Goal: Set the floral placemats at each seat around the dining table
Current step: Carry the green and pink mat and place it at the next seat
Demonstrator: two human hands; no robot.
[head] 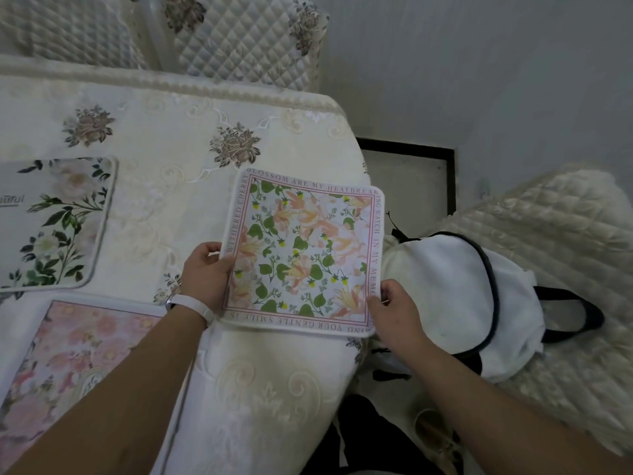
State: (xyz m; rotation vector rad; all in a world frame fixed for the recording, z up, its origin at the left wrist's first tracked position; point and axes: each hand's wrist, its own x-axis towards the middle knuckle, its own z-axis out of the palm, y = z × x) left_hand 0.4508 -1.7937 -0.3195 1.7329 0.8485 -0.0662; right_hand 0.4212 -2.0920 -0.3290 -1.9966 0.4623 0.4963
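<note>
A square floral placemat (305, 252) with orange flowers, green leaves and a lettered pink border sits at the right end of the table. My left hand (205, 272) grips its left edge and my right hand (394, 310) grips its near right corner. Whether the mat rests flat on the cloth or hovers just above it I cannot tell. A white-flowered placemat (54, 224) lies flat at the left. A pink floral placemat (75, 365) lies at the near left, partly under my left forearm.
The table wears a cream embroidered tablecloth (171, 138). Quilted chair backs (246, 39) stand at the far side. A white bag with dark trim (472, 303) rests on a quilted chair (565, 241) right of the table. Grey floor lies beyond.
</note>
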